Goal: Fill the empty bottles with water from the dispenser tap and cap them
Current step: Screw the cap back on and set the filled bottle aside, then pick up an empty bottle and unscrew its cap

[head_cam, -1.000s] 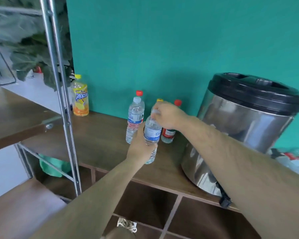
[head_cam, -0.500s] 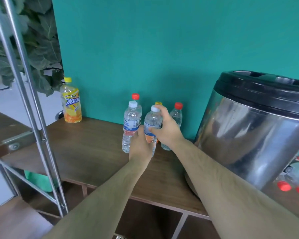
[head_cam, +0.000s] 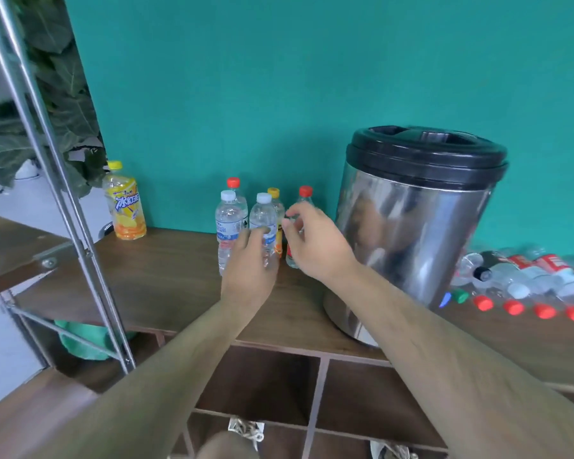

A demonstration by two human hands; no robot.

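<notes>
A clear water bottle with a white cap [head_cam: 263, 212] stands on the wooden counter [head_cam: 166, 276]. My left hand [head_cam: 248, 263] grips its lower half. My right hand [head_cam: 314, 241] hovers just right of it with loosely curled fingers that hold nothing. Around it stand another white-capped bottle [head_cam: 230, 220], a red-capped one [head_cam: 233, 183] behind, a yellow-capped one [head_cam: 274, 193] and a second red-capped one [head_cam: 305, 192]. The steel dispenser with a black lid [head_cam: 418, 226] sits to the right; its tap is hidden. Several empty bottles [head_cam: 527, 271] lie at the far right.
Loose red, green and blue caps [head_cam: 514, 307] lie in front of the empty bottles. A yellow tea bottle [head_cam: 125, 207] stands at the counter's left end. A slanted metal rack post [head_cam: 63, 193] and a leafy plant [head_cam: 47, 94] are on the left. Open cubbies lie below the counter.
The white-capped bottle has been set down upright among the others. My right hand has come off its cap and drawn back to the right. My left hand stays round the bottle.
</notes>
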